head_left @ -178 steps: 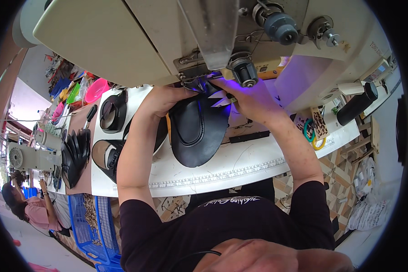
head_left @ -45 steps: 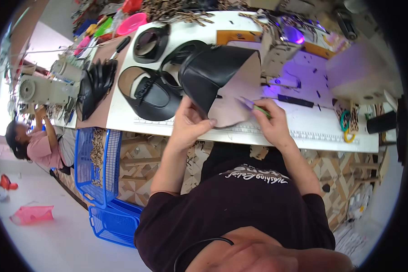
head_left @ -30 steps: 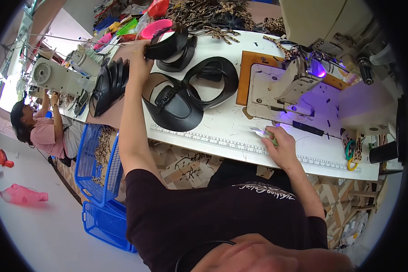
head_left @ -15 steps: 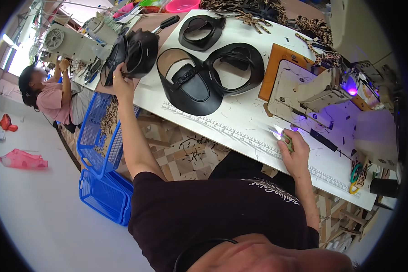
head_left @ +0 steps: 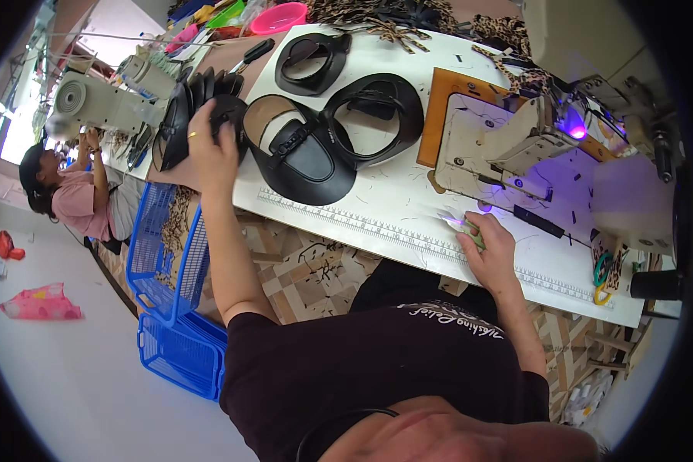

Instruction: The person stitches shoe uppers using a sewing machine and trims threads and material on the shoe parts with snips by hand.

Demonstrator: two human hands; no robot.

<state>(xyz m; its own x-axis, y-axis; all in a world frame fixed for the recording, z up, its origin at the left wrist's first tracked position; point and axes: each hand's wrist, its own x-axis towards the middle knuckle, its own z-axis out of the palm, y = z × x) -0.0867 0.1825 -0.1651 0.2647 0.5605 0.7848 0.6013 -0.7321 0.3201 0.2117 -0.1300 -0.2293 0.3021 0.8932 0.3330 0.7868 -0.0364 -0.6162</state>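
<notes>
My left hand [head_left: 214, 154] is at the left end of the white table, its fingers stretched over a black shoe upper [head_left: 228, 112]. It touches the upper without visibly gripping it. More black uppers [head_left: 179, 115] lie stacked beside it. Close to the table's front edge, my right hand [head_left: 491, 250] holds green-handled thread snips [head_left: 473, 234], blades pointing left. Between my hands lies a black upper with a buckle-like strap [head_left: 308, 165]. Against it rests another black upper [head_left: 408, 123], and a smaller upper [head_left: 333, 71] lies behind.
A sewing machine [head_left: 508, 146] with a purple-lit head stands at the right. A printed ruler strip [head_left: 377, 225] runs along the table's front edge. Blue baskets [head_left: 189, 266] stand at the left. Leopard-print strips [head_left: 400, 35] lie behind. A person in pink [head_left: 85, 200] works at another machine.
My left hand has loosened its grip on the black upper, which now lies against the stack at the left. My right hand still holds the snips. The whole view has shifted slightly.
</notes>
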